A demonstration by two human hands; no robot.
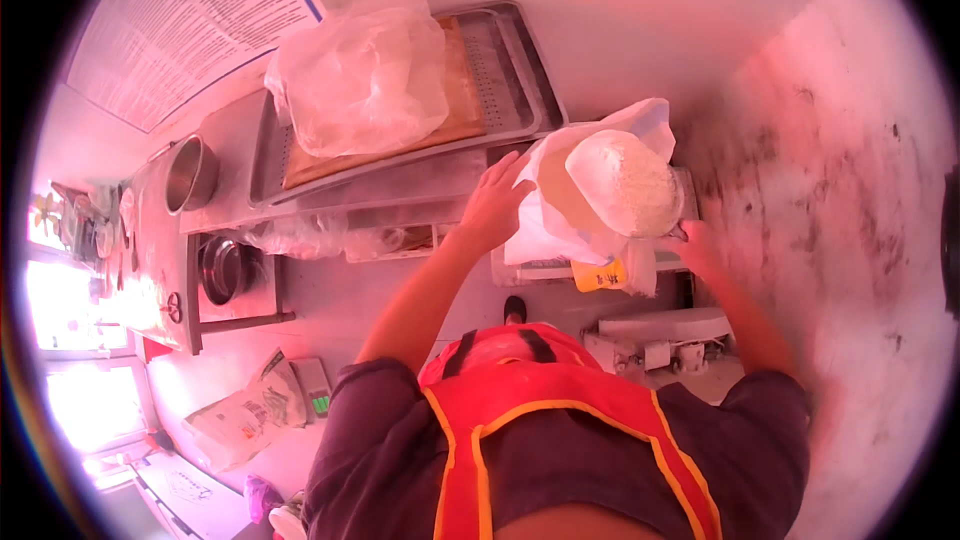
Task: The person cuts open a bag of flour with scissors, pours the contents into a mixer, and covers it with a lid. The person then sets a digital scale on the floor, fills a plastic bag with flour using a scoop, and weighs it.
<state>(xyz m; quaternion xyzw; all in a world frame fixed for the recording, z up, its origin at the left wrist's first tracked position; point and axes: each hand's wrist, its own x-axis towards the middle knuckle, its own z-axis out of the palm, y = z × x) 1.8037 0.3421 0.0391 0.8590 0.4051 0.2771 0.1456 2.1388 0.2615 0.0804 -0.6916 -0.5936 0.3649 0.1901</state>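
A white sack (pixel 550 215) with its mouth spread wide stands in front of me, right of the metal table. Over its opening is a rounded white bowl-like vessel (pixel 625 185), its near side covered in what looks like white powder. My right hand (pixel 692 245) grips the vessel's lower right edge, fingers partly hidden. My left hand (pixel 495 205) lies against the sack's left side, fingers stretched and thumb apart. A yellow label (pixel 598 275) shows below the sack.
On the metal table (pixel 400 190), a tray (pixel 525 70) bears a clear plastic bag (pixel 365 80) over a brown board. A metal pot (pixel 192 175) stands left. A stained wall (pixel 830 170) rises close on the right. White equipment (pixel 665 340) sits low by my right arm.
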